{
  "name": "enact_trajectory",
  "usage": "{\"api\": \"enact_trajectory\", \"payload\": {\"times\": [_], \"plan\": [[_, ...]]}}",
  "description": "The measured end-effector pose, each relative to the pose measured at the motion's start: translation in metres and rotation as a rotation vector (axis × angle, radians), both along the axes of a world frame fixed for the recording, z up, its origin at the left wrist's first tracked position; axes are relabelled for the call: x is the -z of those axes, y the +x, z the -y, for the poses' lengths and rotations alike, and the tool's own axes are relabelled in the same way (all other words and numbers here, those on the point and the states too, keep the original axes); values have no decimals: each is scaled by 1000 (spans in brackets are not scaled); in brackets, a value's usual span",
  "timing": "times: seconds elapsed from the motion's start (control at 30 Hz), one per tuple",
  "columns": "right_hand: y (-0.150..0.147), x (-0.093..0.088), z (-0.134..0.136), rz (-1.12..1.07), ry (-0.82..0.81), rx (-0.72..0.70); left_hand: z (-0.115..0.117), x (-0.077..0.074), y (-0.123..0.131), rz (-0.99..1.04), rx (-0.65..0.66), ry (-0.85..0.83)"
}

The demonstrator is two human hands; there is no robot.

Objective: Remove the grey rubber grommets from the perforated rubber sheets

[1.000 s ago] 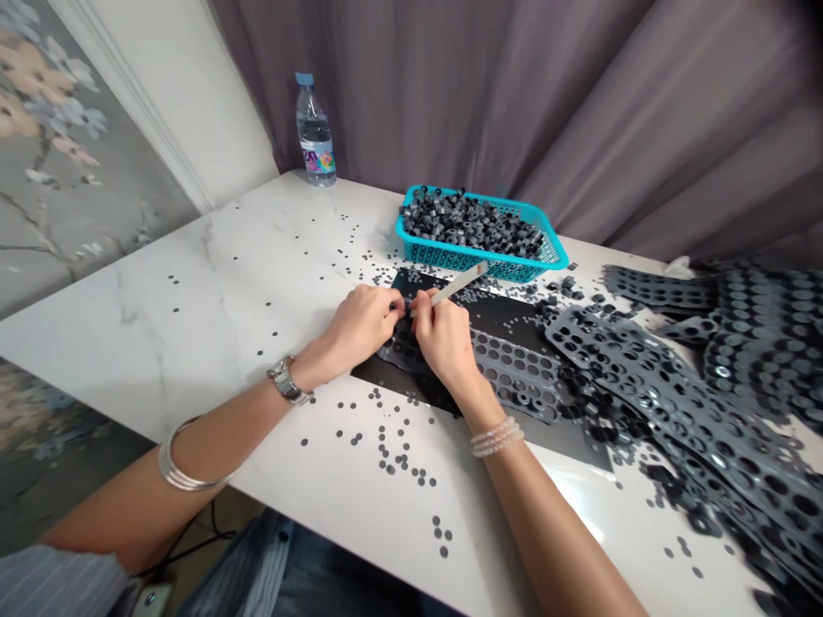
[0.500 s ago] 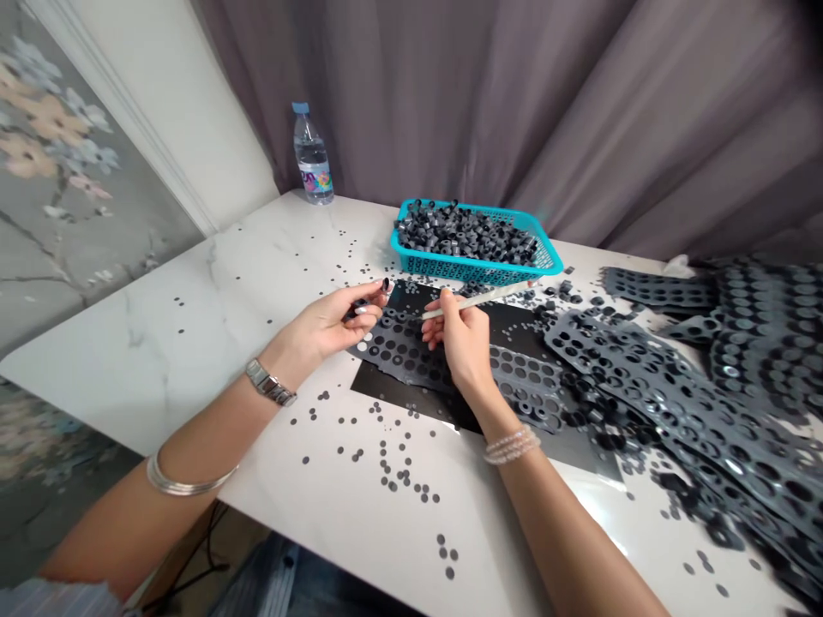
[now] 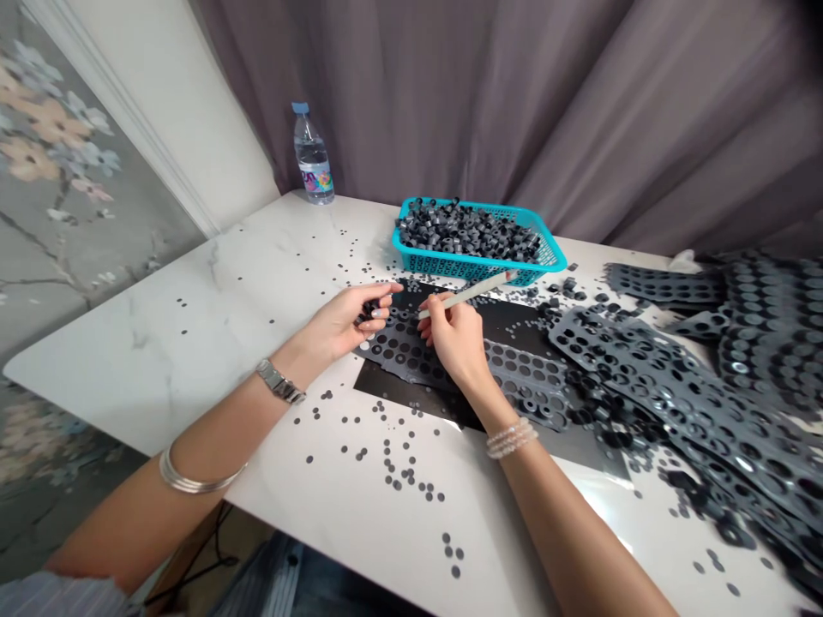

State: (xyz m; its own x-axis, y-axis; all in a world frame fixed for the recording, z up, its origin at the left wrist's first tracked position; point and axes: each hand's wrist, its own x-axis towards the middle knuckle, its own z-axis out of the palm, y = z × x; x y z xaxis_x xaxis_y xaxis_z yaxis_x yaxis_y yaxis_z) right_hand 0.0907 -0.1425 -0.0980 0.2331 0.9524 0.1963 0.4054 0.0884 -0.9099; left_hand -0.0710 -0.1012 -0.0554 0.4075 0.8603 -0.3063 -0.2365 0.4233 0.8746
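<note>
My left hand (image 3: 347,321) is cupped palm-up just left of a grey perforated rubber sheet (image 3: 514,377), with a few small dark rubber rings held in its curled fingers. My right hand (image 3: 453,338) rests on that sheet and grips a thin white stick (image 3: 472,291), whose near tip points towards my left fingertips. The sheet lies on a black mat (image 3: 399,386) on the white marble table (image 3: 225,283).
A teal basket (image 3: 546,248) full of grey rings stands behind the hands. A pile of punched grey sheets (image 3: 707,377) covers the right side. Small dark discs (image 3: 405,471) are scattered over the table. A water bottle (image 3: 313,158) stands at the far edge by the curtain.
My hands, pressed together on the sheet a second ago, have parted. My left hand has turned palm-up with rings in it, and the right still holds the stick.
</note>
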Motion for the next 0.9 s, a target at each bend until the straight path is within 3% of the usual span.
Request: {"api": "enact_trajectory", "payload": {"times": [0.17,0.27,0.53,0.6,0.67,0.77,0.83,0.9], "plan": [[-1,-1,-1,103,22,-4,4,7,10,-793,8,720],[-1,-2,-1,145,27,-9,4,11,14,-1032,89,1027],[-6,-4,-1,267,63,-11,-1,25,17,-1186,192,1179],[-7,-4,0,307,73,-8,1,23,18,-1130,168,1161],[-7,-4,0,317,67,2,3,17,17,-990,55,1039],[-6,-3,-1,248,43,5,2,6,10,-639,-189,657],[-4,-1,-2,174,33,-1,-2,1,3,-340,-221,373],[-3,0,-2,98,36,2,-7,1,-3,-65,-166,98]]}}
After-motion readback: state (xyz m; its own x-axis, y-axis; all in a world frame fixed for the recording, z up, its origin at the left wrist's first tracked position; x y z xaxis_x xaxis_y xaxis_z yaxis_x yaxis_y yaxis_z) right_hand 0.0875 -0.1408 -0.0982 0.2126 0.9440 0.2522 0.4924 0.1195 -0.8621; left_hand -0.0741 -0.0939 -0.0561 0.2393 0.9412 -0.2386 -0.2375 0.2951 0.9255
